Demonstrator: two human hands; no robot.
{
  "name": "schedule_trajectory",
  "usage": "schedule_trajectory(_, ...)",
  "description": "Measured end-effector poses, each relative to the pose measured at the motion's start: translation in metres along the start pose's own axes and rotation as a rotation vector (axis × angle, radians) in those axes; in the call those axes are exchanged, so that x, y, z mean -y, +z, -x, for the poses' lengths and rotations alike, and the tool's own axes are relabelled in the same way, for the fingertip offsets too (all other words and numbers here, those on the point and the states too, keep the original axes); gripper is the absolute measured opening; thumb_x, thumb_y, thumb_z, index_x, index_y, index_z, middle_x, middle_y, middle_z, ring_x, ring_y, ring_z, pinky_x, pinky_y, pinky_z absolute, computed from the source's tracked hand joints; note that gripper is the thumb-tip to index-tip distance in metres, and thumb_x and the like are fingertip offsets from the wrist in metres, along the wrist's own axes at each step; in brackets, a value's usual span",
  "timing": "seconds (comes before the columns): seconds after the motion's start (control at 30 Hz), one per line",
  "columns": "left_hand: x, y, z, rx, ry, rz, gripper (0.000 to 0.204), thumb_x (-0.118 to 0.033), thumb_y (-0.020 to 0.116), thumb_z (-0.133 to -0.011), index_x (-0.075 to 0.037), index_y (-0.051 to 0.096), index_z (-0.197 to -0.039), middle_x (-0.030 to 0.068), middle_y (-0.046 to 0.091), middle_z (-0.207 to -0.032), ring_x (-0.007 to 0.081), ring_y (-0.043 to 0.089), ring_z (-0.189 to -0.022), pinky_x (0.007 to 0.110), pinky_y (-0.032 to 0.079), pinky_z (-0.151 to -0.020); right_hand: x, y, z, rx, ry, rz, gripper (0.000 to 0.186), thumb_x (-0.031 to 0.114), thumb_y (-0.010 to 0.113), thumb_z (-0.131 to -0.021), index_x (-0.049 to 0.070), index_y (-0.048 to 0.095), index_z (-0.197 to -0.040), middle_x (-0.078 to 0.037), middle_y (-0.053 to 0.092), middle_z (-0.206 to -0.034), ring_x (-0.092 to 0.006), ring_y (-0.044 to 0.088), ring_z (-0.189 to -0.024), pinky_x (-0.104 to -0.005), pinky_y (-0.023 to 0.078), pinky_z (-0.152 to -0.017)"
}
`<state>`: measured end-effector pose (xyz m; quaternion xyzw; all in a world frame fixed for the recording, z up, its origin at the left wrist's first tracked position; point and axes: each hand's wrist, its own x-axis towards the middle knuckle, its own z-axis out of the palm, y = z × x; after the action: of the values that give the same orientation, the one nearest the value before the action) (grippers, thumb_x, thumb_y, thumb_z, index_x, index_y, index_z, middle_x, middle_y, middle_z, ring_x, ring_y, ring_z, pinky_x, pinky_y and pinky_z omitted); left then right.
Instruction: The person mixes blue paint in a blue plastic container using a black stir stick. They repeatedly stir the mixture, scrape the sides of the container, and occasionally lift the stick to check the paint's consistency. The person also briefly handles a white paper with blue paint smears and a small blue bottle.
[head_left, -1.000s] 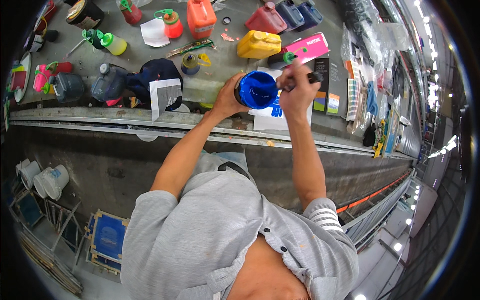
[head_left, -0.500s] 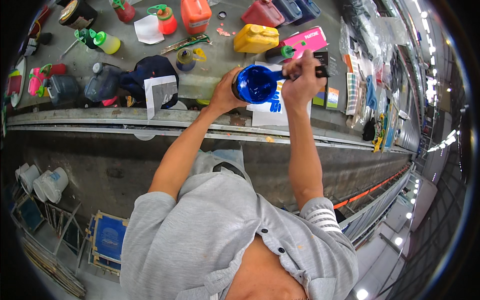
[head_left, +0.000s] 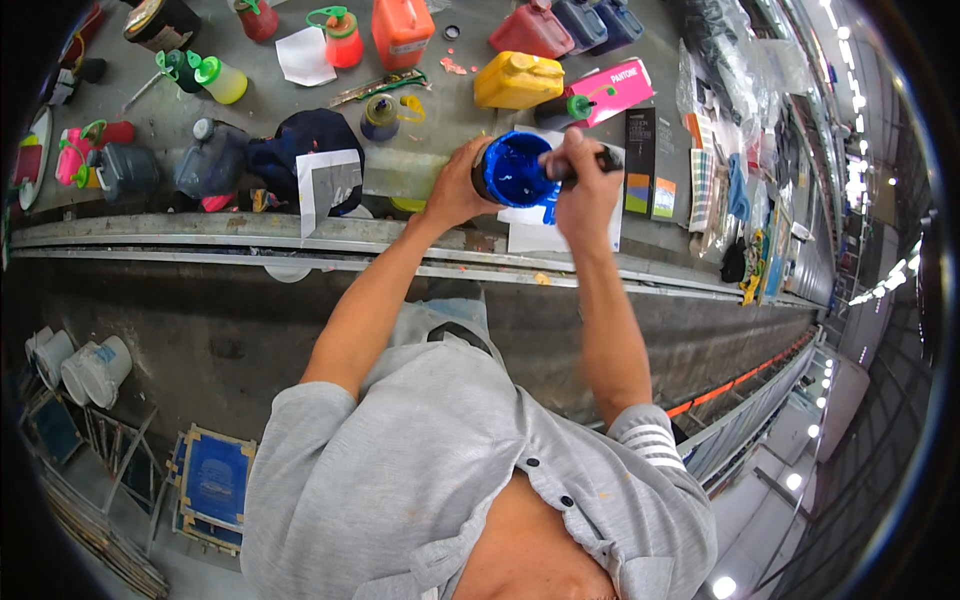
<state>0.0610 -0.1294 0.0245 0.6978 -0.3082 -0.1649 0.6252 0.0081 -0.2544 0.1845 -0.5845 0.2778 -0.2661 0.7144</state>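
My left hand (head_left: pixel 460 188) is wrapped around the side of a round tub (head_left: pixel 512 172), its inside and rim coated in wet blue ink or paint. My right hand (head_left: pixel 586 188) grips a black-handled spatula (head_left: pixel 608 158) at the tub's right edge. The spatula's blade is hidden behind my hand and inside the tub. Beneath both hands lies a white sheet (head_left: pixel 535 238) with blue marks, partly covered by the tub.
Around the tub stand a yellow jug (head_left: pixel 518 80), a dark squeeze bottle (head_left: pixel 562 108) with a green cap, a pink box (head_left: pixel 620 88) and a small bottle (head_left: pixel 380 118). A metal rail (head_left: pixel 400 262) runs along the table's near edge. White buckets (head_left: pixel 98 370) stand lower left.
My right hand has moved down and left, taking the spatula deeper into the tub and hiding its blade. My left hand still holds the tub in nearly the same place.
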Motion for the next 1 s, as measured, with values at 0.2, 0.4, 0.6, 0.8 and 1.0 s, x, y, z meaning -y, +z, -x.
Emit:
schedule_trajectory(0.2,0.009,0.001,-0.004,-0.004,0.036,-0.007,0.107,-0.018,0.098,-0.05,-0.009,0.043,-0.142,0.0153,0.056,-0.137,0.0351,0.052,-0.129,0.044,0.044,-0.108,0.032,0.006,-0.045,0.108,0.113,-0.072,0.027,0.019,0.073,-0.091,0.002,0.062,-0.074,-0.005,0.053,-0.059,-0.0159,0.052,-0.054,-0.0322,0.044,-0.057)
schedule_trajectory(0.4,0.01,0.0,-0.005,0.012,0.066,-0.018,0.106,-0.019,0.098,-0.05,-0.008,0.044,-0.141,0.0158,0.056,-0.137,0.036,0.052,-0.129,0.044,0.044,-0.108,0.049,-0.002,-0.049,0.229,-0.192,-0.226,0.037,0.019,0.072,-0.093,0.004,0.053,-0.065,-0.002,0.043,-0.052,-0.0136,0.044,-0.044,-0.0318,0.038,-0.045)
schedule_trajectory(0.6,0.011,0.001,-0.007,0.022,0.027,-0.002,0.105,-0.019,0.097,-0.05,-0.008,0.044,-0.141,0.0158,0.055,-0.138,0.0356,0.052,-0.129,0.044,0.043,-0.109,0.01,0.002,-0.019,-0.116,-0.074,-0.093,0.035,0.014,0.073,-0.091,0.004,0.053,-0.063,-0.003,0.045,-0.05,-0.0135,0.043,-0.042,-0.0297,0.036,-0.042)
schedule_trajectory(0.8,0.006,0.0,-0.005,0.038,0.018,0.013,0.104,-0.018,0.097,-0.051,-0.009,0.044,-0.14,0.0158,0.056,-0.137,0.0358,0.051,-0.13,0.044,0.043,-0.109,0.017,-0.006,-0.03,-0.123,-0.187,-0.21,0.033,0.011,0.069,-0.092,0.006,0.052,-0.065,-0.002,0.043,-0.049,-0.0147,0.043,-0.041,-0.032,0.037,-0.042)
schedule_trajectory(1.0,0.01,0.0,-0.005,-0.004,0.05,0.014,0.103,-0.017,0.097,-0.05,-0.009,0.045,-0.139,0.0162,0.056,-0.136,0.0363,0.052,-0.129,0.043,0.044,-0.108,0.05,0.004,-0.03,0.002,-0.092,-0.308,0.038,0.011,0.07,-0.091,0.007,0.048,-0.061,-0.003,0.042,-0.048,-0.0145,0.043,-0.04,-0.0302,0.037,-0.041)
